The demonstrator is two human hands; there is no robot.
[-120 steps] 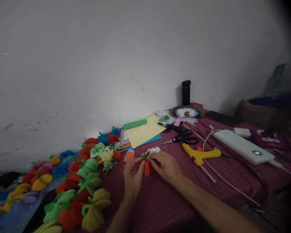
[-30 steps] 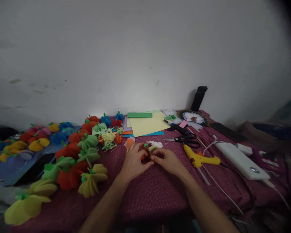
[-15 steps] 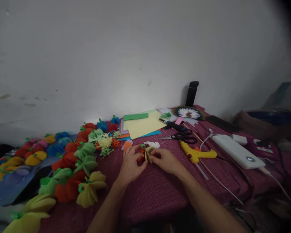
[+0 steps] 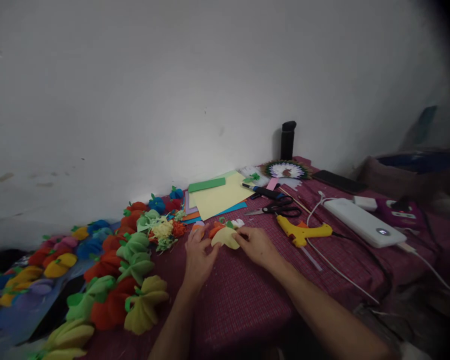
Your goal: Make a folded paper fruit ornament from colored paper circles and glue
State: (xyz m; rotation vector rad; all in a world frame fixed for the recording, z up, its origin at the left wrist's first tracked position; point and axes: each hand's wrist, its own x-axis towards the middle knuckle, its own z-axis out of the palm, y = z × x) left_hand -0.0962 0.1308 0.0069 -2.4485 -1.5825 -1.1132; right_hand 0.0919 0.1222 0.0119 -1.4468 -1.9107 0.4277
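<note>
A pale yellow paper piece [image 4: 225, 238] with a rounded lower edge is held just above the cloth, its broad face toward me. My right hand [image 4: 258, 247] pinches its right end between thumb and fingers. At the left end, the thumb and fingers of my left hand [image 4: 200, 257] grip the edge. Directly behind the yellow piece show a bit of orange paper [image 4: 216, 228] and a small green curl [image 4: 222, 219]; whether they are joined to it I cannot tell. A small white piece [image 4: 237, 223] lies beyond my right fingertips.
Colourful paper pumpkins [image 4: 110, 302] crowd the left side, beside shredded paper [image 4: 163, 230]. Paper sheets [image 4: 219, 199] lie at the back. Scissors [image 4: 281, 210], a yellow glue gun [image 4: 303, 231], a white power bank [image 4: 363, 222] and cables occupy the right. A black bottle [image 4: 287, 141] stands near the wall.
The yellow paper has turned from nearly edge-on to face me. My left fingers have shifted and spread somewhat more. The whole view has shifted slightly.
</note>
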